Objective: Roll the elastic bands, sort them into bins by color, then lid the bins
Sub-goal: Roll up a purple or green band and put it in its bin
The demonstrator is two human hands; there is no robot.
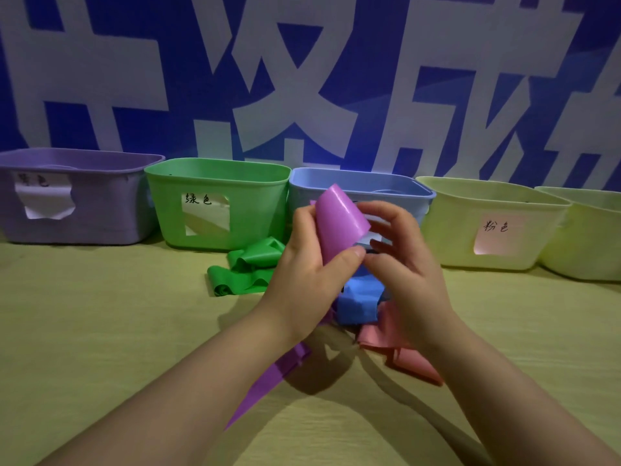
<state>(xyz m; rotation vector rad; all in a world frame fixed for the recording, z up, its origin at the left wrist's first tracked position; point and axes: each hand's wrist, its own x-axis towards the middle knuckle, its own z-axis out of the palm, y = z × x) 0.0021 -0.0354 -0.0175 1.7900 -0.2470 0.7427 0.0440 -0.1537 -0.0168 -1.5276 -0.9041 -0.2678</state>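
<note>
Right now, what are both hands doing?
Left hand: gripping the purple band, rolled end up.
Right hand: fingers curled on the same band's rolled end, pinching it.

Blue bin [413, 196] label [379, 234] mostly hidden; rightmost yellow bin [591, 240] cut off at edge.

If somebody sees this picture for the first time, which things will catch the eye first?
First, the shiny purple elastic band, half rolled, at the centre, held by the left hand and the right hand. Behind them, against the blue-and-white banner, stand a purple plastic bin, a green plastic bin, a blue plastic bin and two pale yellow plastic bins.
</note>
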